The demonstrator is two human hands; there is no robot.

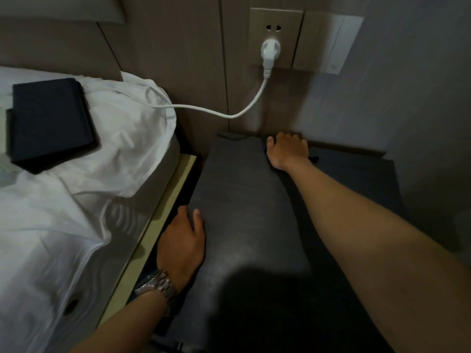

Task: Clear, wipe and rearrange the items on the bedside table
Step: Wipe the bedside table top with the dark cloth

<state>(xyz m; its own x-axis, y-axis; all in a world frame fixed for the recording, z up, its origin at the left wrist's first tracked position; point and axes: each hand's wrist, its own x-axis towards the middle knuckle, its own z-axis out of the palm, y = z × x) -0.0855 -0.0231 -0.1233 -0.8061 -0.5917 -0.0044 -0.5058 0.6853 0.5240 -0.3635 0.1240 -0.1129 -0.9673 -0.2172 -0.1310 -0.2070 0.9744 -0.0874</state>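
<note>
The dark bedside table (242, 200) fills the middle, and its top is bare apart from my hands. My right hand (288, 151) lies palm down at the table's far edge by the wall, pressing a dark cloth (314, 159) whose corners stick out from under it. On the table's left edge rests my left hand (183, 240), with a metal watch on the wrist, the thumb on top and the fingers down the side. A black folded case or book (51, 123) lies on the bed.
The bed with its rumpled white sheet (76, 212) and pale wooden frame (163, 212) stands close on the left. A white plug (270, 50) sits in the wall socket, and its cable (204, 109) runs onto the bed. A grey wall is at the right.
</note>
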